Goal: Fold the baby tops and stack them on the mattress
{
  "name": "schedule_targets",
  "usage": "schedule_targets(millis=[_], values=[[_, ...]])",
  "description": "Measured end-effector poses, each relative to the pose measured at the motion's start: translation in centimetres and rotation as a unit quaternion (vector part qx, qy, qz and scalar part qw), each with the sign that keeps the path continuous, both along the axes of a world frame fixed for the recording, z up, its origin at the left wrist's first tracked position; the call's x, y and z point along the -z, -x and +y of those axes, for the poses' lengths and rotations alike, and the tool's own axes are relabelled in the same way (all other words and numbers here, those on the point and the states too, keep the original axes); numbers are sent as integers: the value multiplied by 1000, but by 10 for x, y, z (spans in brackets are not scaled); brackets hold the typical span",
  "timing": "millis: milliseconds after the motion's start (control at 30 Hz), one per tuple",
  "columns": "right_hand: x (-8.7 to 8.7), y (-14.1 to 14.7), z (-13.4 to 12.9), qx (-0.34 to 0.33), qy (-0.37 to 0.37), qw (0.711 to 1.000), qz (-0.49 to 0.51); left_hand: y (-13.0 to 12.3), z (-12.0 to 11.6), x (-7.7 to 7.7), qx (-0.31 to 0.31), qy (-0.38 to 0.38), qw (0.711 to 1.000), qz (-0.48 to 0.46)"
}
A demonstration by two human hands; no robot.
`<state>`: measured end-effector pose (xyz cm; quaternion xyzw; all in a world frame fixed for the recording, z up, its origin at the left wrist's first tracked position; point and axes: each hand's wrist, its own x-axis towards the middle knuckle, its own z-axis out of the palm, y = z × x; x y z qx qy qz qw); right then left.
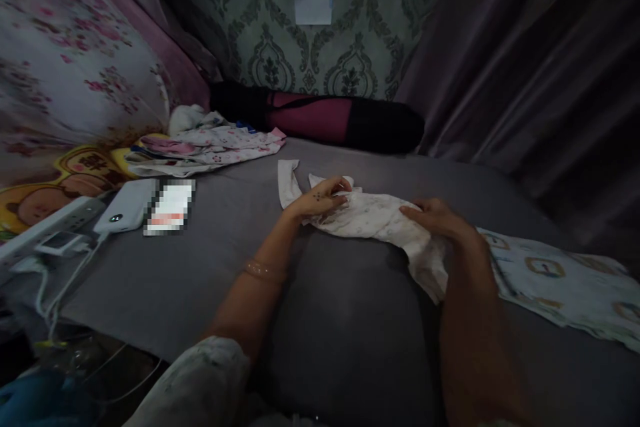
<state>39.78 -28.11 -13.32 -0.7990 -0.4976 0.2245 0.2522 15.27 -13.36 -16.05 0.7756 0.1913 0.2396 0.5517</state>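
Note:
A small white garment (pixel 373 215) with a faint print lies crumpled between my hands on the grey bed sheet (pixel 225 240). One sleeve-like end sticks out past my left hand, and another part hangs down beside my right wrist. My left hand (pixel 325 199) has its fingers curled on the garment's left end, pinching the cloth. At the other end, my right hand (pixel 435 217) grips the fabric between thumb and fingers. Close to my right forearm lies a flat, printed white cloth (pixel 565 273).
A pile of clothes (pixel 215 147) lies at the back left, near a long black and pink bag (pixel 315 117) along the wall. On the left are a white power bank (pixel 127 207), a blurred-out phone (pixel 170 207), a power strip (pixel 60 227) with cables and a yellow cartoon cushion (pixel 45 197).

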Motion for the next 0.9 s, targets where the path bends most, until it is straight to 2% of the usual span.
schedule_targets(millis=[133,233,333,467,633,700,800,900], values=[[13,-7,4,-17,50,998,-43,-12,-3,13,-52,-40,997,33],[13,-7,5,-23,49,998,-36,-10,-4,12,-36,-58,997,48],[9,-7,2,-12,51,999,-2,-5,-3,9,-11,-47,996,70],[8,-10,-2,15,48,998,45,-5,-1,11,-44,-32,996,64],[14,-17,-4,3,51,995,83,-6,-5,13,-53,-1,997,51],[20,-19,-1,-7,54,997,59,-6,-8,11,-50,14,998,36],[28,-18,5,-12,58,998,-26,-8,-12,7,-40,30,999,15],[25,-4,12,-17,-12,995,-100,-10,-13,4,-19,27,999,-1]])
